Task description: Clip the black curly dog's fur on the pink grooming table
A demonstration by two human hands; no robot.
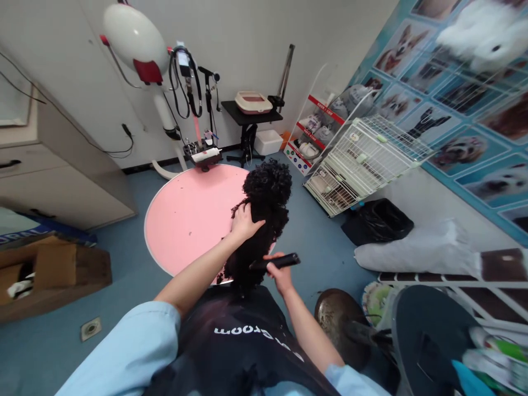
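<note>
A small black curly-coated dog (264, 214) stands at the near right edge of a round pink grooming table (185, 214), facing away from me. My left hand (243, 223) rests on its neck and shoulder, fingers curled into the fur. My right hand (280, 270) is closed round a black comb (274, 262), held level against the dog's rump. I wear a black apron (243, 341) over light blue sleeves.
A white dryer on a stand (136, 44) and a tool holder (202, 151) stand behind the table. White wire cages (363, 159) and a black bag (377, 220) are at the right. A round stool (338, 319) is near my right side; cardboard boxes (53, 269) lie left.
</note>
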